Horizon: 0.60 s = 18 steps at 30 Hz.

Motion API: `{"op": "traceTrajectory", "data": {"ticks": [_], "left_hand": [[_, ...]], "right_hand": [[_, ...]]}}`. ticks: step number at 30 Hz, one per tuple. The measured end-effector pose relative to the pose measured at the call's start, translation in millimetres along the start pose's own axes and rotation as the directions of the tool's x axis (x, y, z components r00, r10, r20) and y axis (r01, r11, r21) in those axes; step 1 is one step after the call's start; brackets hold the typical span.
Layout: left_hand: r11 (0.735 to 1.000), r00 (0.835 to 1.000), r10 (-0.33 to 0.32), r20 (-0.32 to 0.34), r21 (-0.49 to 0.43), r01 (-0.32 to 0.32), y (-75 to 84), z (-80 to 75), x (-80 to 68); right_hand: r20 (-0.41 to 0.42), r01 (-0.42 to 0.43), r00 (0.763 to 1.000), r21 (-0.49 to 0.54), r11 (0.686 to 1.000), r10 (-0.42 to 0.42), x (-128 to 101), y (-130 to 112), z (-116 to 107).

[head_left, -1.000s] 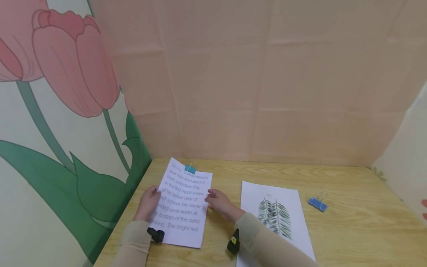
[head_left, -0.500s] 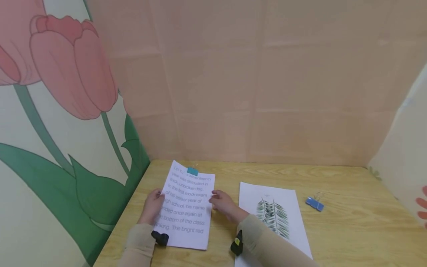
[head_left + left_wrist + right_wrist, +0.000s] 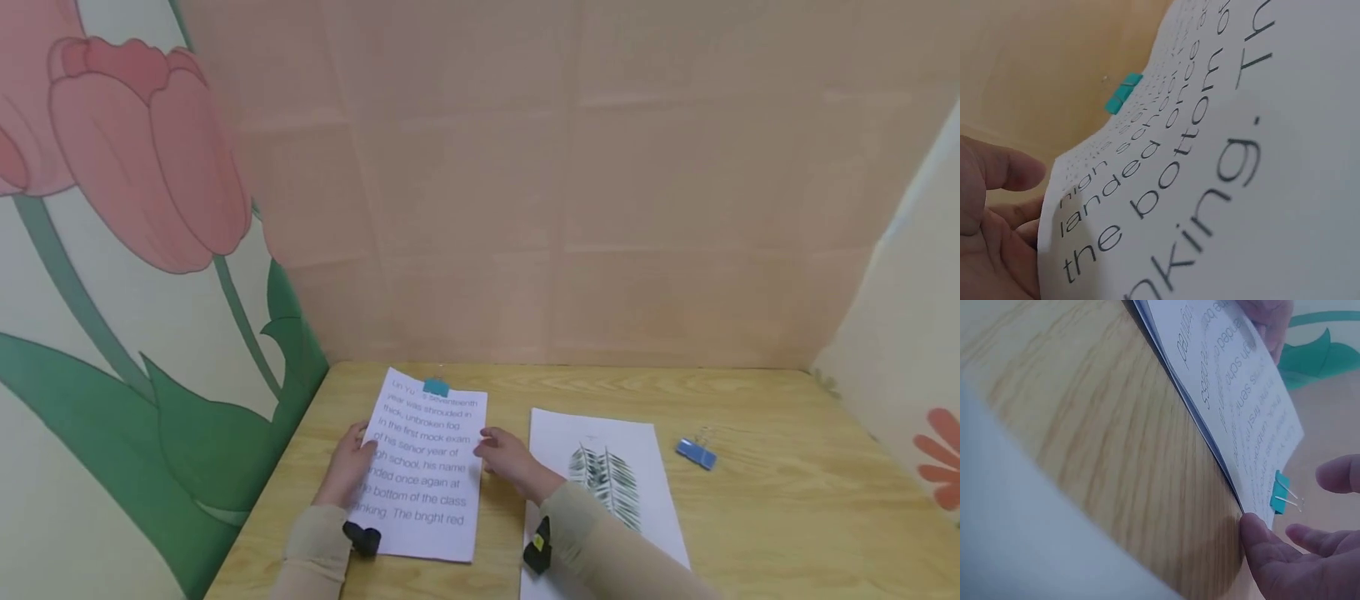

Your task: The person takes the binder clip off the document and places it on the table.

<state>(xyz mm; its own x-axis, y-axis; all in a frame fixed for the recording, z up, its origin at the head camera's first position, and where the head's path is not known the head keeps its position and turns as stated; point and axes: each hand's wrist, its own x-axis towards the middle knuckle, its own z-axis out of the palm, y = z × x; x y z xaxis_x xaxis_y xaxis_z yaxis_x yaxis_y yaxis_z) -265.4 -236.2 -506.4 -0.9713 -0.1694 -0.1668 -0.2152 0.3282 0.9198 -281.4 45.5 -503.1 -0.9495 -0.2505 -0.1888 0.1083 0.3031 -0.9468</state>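
A stack of printed paper (image 3: 420, 483) lies on the left of the table, with a teal binder clip (image 3: 436, 387) on its top edge. My left hand (image 3: 347, 467) is at the left edge. In the left wrist view its fingers (image 3: 1019, 215) go behind the sheets, and the thumb stays apart above them. My right hand (image 3: 513, 462) is at the opposite edge. One fingertip (image 3: 1254, 528) touches the paper's side in the right wrist view, while the thumb (image 3: 1338, 475) is raised away from the sheets.
White paper (image 3: 558, 437) with a green leaf print lies on the wooden table (image 3: 780, 500), partly under the right sleeve. Farther right is a blue binder clip (image 3: 697, 453). A pink-covered wall (image 3: 555, 208) rises behind, and a tulip-painted wall (image 3: 82, 292) stands at left.
In the head view, both hands and the clipped stack have shifted slightly right, while the leaf-print paper and blue clip appear farther left. Both hands stay at the stack's edges.
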Motion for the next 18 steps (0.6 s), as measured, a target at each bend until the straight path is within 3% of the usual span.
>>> {"op": "traceTrajectory", "data": {"ticks": [7,12,15,18], "left_hand": [[0.996,0.994,-0.022,0.109,0.086,0.012,11.0,-10.6,8.1],[0.990,0.990,-0.053,0.133,0.136,0.035,18.6,-13.7,19.2],[0.985,0.992,-0.036,0.121,0.173,0.014,20.4,-13.5,27.9],[0.978,0.995,0.033,0.099,0.204,-0.052,19.0,-10.9,36.2]], "right_hand": [[0.047,-0.008,0.999,-0.051,0.999,0.011,-2.7,0.0,-7.9],[0.083,-0.026,0.996,-0.064,0.998,0.031,-4.7,-1.4,-11.9],[0.080,-0.037,0.996,-0.072,0.997,0.043,-5.4,-1.3,-12.2],[0.041,-0.041,0.998,-0.077,0.996,0.045,-6.7,-3.4,-8.0]]}}
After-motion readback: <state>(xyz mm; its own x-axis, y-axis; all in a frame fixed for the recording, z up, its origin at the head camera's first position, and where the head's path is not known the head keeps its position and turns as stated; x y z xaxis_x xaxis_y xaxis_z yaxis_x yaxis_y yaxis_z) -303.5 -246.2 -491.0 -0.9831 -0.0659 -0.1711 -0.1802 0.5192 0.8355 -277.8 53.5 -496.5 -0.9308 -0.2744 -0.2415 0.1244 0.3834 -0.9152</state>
